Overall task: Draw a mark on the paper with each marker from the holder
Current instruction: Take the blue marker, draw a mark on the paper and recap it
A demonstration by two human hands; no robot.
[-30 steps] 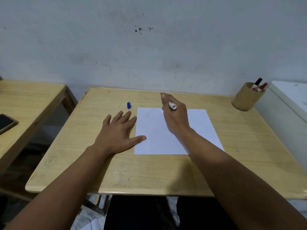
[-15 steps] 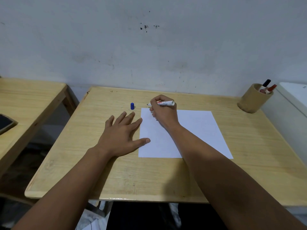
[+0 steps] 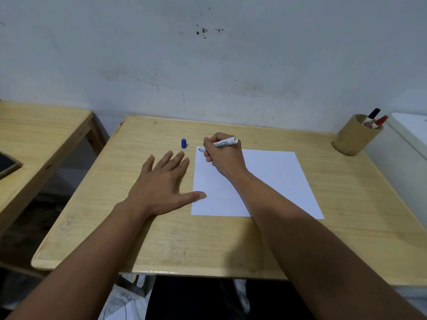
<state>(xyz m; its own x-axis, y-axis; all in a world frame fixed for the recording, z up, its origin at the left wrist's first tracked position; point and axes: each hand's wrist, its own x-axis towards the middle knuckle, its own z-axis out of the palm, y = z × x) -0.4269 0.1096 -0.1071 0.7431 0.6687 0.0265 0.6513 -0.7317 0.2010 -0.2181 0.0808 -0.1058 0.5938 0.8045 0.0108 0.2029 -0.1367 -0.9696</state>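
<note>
1. Between the earlier frame and this one, right hand [image 3: 223,158] had turned from a raised, edge-on pose into a writing grip at the paper's far-left corner; left hand barely shifted.
2. Right hand fingers were curled tight round a white marker [image 3: 219,143], uncapped, dark tip at the far-left corner of the paper [image 3: 272,181]; could not tell if the tip touched.
3. Marker lay nearly level, tip pointing left, butt end to the right.
4. Left hand [image 3: 161,188] lay flat, palm down on the table [image 3: 231,245], fingers spread, holding nothing; thumb tip rested on the paper's left edge.
5. Blue cap [image 3: 184,143] stood upright on the table, just beyond the left fingertips, left of the paper.
6. Holder [image 3: 353,137] sat at the far-right corner, well apart from the paper, with a black-capped marker [image 3: 373,113] and a red-capped marker [image 3: 381,120] in it.
7. No mark seen on the visible paper.
8. Dark phone [image 3: 8,163] lay on the neighbouring table at left.
</note>
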